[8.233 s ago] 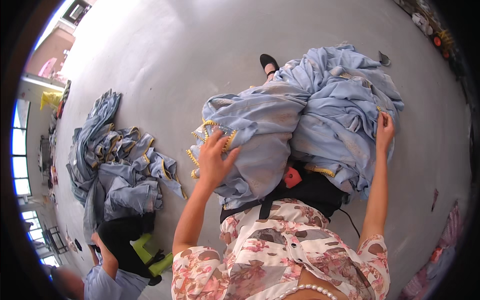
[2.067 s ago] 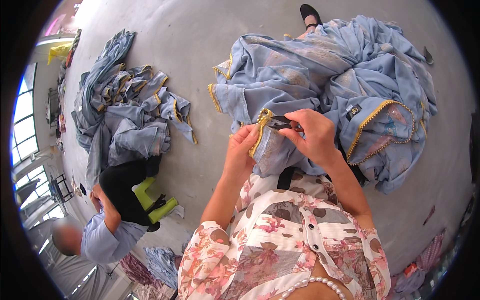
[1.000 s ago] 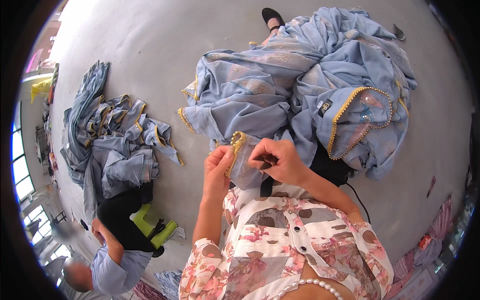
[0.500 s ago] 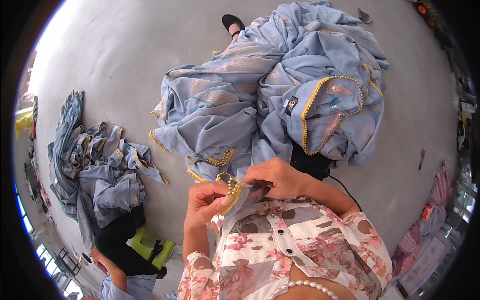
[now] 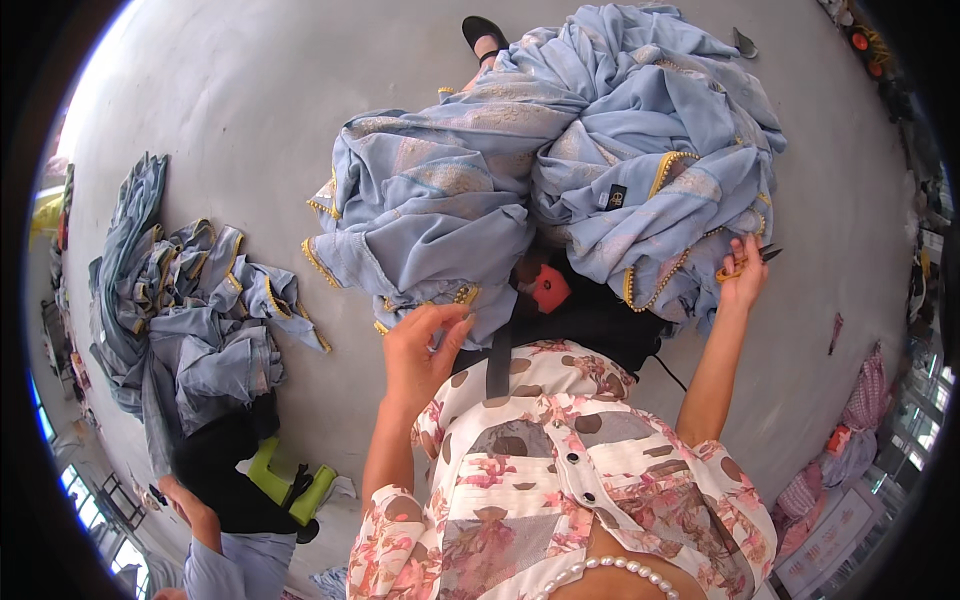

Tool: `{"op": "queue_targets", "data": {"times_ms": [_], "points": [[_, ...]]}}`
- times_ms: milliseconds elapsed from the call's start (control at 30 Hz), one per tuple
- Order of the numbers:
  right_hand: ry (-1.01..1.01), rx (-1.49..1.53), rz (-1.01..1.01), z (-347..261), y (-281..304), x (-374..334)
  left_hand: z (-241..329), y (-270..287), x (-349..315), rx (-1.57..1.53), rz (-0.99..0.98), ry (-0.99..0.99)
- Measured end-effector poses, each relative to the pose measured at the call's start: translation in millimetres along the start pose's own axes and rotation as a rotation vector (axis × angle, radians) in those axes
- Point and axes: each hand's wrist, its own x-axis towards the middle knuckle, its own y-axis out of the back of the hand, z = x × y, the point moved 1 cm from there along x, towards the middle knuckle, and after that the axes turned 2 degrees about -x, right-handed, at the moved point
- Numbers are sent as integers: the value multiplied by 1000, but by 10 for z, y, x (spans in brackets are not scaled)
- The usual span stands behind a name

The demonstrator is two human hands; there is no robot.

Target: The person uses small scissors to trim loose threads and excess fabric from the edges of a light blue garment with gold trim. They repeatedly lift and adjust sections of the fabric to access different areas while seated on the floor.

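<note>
A large heap of light blue cloth (image 5: 420, 235) with gold beaded trim (image 5: 320, 262) lies over my lap and spreads forward. My left hand (image 5: 425, 350) is at its near edge, thumb and forefinger brought together in a pinch by a trimmed corner. What it pinches, if anything, is too small to make out. Out to the right, my right hand (image 5: 742, 275) grips small scissors (image 5: 768, 254) with yellow-orange handles and dark blades, beside the heap's right side. A dark label (image 5: 613, 197) shows on the cloth. A red-orange object (image 5: 550, 289) sits on the black fabric at my lap.
Another pile of blue trimmed cloth (image 5: 215, 345) is to the left, beside a seated co-worker in dark trousers (image 5: 215, 455) near a lime-green stool (image 5: 265, 475). A black shoe (image 5: 484, 34) shows beyond the heap. Pink checked bundles (image 5: 865, 390) stand at the right.
My right hand has left the trimmed edge near my chest and swung out right, now with scissors in it. The edge has dropped from my hands; my left hand has moved slightly forward.
</note>
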Motion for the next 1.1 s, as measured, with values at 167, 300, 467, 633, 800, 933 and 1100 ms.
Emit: {"op": "queue_targets", "data": {"times_ms": [167,300,467,633,800,933,1100], "points": [[494,-106,161,-473,-395,-551,-32,138,105,104,199,-74],[545,-186,-369,-447,-896,-1082,-59,354,419,454,552,-401],[223,-226,-1008,-103,-1874,-1677,-175,464,714,696,306,-369],[267,-445,-1215,131,-2403,-1886,-125,117,220,383,-2,-302],[380,-506,-1377,242,-2544,-2096,2,-29,-48,367,-55,-235],[571,-654,-1373,118,-2395,-2298,120,77,-142,299,-63,-199],[1047,-892,-1393,380,-2195,-2596,-89,161,-141,122,-50,-56]]}}
